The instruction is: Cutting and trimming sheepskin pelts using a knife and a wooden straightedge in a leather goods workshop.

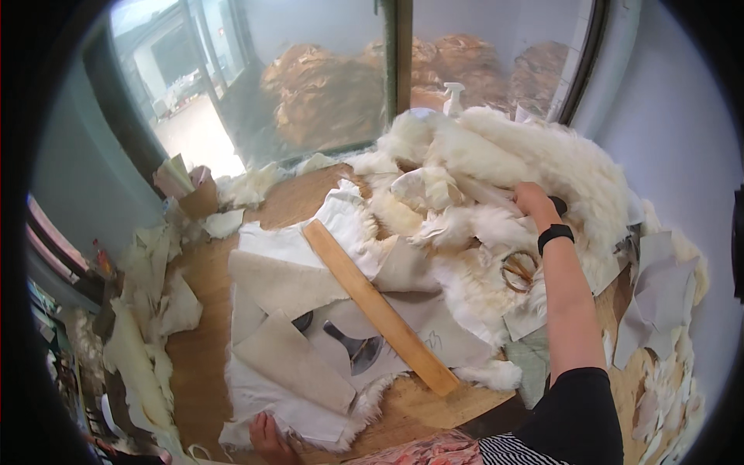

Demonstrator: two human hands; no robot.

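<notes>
My right hand [535,201] reaches into piled cream fleece [573,170], its fingers closed beside a small dark object [556,204]; what they grip is unclear. My left hand [270,434] rests with fingers laid on the near edge of white hide pieces [256,364] and beige backings [294,356]. Across these pieces lies a wooden slat [380,306]. Left of the slat is a curved dark metal tool [356,356], partly beside another dark shape under the hide. A round coil [519,262] with a wooden part sits in the fleece near my right forearm.
The wooden worktable [194,349] has fleece scraps [139,333] along its left, a cardboard container [198,198] at back left and grey sheets [655,283] at right. A white spray bottle [453,99] stands before the window [325,85]; brown piles [318,89] show through the glass.
</notes>
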